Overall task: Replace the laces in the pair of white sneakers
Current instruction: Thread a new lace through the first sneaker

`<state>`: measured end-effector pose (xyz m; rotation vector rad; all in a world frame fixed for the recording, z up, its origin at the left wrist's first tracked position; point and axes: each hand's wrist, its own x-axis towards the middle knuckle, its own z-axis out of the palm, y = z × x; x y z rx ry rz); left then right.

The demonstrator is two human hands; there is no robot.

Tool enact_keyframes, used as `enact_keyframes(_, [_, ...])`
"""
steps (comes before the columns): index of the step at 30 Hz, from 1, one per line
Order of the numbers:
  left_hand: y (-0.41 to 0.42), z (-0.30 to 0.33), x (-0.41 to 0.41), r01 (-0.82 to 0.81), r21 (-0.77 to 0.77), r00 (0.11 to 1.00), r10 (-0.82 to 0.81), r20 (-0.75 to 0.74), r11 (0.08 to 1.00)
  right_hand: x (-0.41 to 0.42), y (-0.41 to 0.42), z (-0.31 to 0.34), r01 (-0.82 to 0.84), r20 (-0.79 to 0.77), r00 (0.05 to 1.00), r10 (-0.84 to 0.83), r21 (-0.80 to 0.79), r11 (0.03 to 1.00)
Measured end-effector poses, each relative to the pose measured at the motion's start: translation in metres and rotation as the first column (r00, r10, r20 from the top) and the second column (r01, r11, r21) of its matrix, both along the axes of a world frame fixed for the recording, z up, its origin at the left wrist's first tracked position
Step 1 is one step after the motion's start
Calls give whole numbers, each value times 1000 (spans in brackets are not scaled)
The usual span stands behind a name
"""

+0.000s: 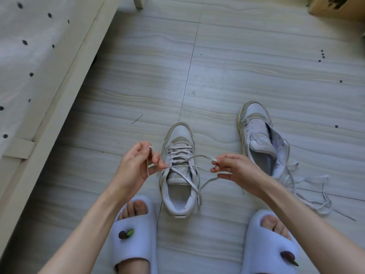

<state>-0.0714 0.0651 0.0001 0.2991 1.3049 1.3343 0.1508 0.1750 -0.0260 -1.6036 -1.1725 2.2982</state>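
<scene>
My left hand (136, 163) pinches one end of the lace (183, 158) between thumb and fingertips, tip sticking up above the fingers. The lace is flat, soft and limp with no stiffness to push, so I'd say grab right at the hardened tip for threading and keep light tension or it sags. It looks light and a bit slick, so it may slide back through the eyelets.

The laced sneaker (178, 169) sits on the floor (256, 66) between my hands, toe away from me, criss-crossed up most of the eyelets. It's probably light enough to shift if I tug hard.

My right hand (235, 168) pinches the other lace end, fingers curled on it.

Further right, the second sneaker (256, 135) lies unlaced with its tongue open, well apart from the first. Beside it a loose lace (308, 192) is tangled on the floor.
</scene>
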Motion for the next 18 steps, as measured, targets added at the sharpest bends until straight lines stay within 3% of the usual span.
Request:
enact_keyframes(3, [2, -6, 3, 26, -73, 984, -39, -174, 997, -11, -4, 3, -101, 47, 994, 98, 82, 991])
enact_keyframes(5, [3, -6, 4, -3, -106, 975, -21, -222, 994, -18, -4, 1, -63, 112, 993, 41, 204, 977])
enact_keyframes(7, [4, -5, 4, -41, -116, 969, 11, -246, 992, -24, -4, -5, -46, 260, 963, -69, 412, 910])
enact_keyframes(9, [3, -5, 4, -53, -133, 957, 12, -290, 990, -29, -4, -11, -178, 447, 887, -119, 567, 804])
enact_keyframes(13, [4, -5, 5, -35, -187, 913, -45, -406, 982, -42, -8, -14, -220, 505, 847, -165, 615, 757])
enact_keyframes(15, [3, -8, 4, 29, -231, 793, -163, -586, 972, -47, -10, -15, -225, 497, 851, -171, 638, 737])
enact_keyframes(17, [0, -12, 1, 181, -362, 512, -402, -759, 914, -50, -13, -14, -303, 528, 842, -114, 637, 709])
enact_keyframes(18, [-2, -12, 1, 239, -467, 348, -524, -777, 851, -50, -15, -14, -361, 552, 831, -74, 636, 682])
